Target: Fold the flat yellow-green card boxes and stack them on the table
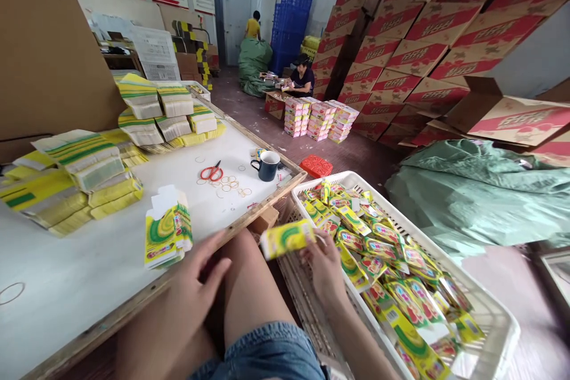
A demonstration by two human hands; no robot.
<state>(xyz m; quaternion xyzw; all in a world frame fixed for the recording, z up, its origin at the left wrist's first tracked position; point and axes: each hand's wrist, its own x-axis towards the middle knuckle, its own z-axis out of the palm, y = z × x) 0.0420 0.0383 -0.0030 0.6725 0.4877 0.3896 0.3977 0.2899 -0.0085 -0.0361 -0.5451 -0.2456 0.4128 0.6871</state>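
My right hand (324, 261) grips one end of a yellow-and-green carton (288, 238), held out over the near edge of a white plastic crate. The carton's far end is smeared by motion. My left hand (196, 288) hovers beside the wooden table edge, blurred, thumb and fingers apart with nothing visible between them. Close to it on the table stands a small stack of flat printed cartons (167, 230) with white flaps up. Many similar filled-out cartons (383, 249) lie in a jumble inside the crate (505, 314), right of my right hand.
On the white table (133, 285) are red-handled scissors (212, 172), loose rubber bands (231, 184), a dark mug (267, 166) and bundled flat cartons (89, 172). A red plastic item (316, 165), green sacks (485, 196) and stacked cardboard boxes (418, 29) lie beyond. A co-worker (303, 78) sits behind pink packs.
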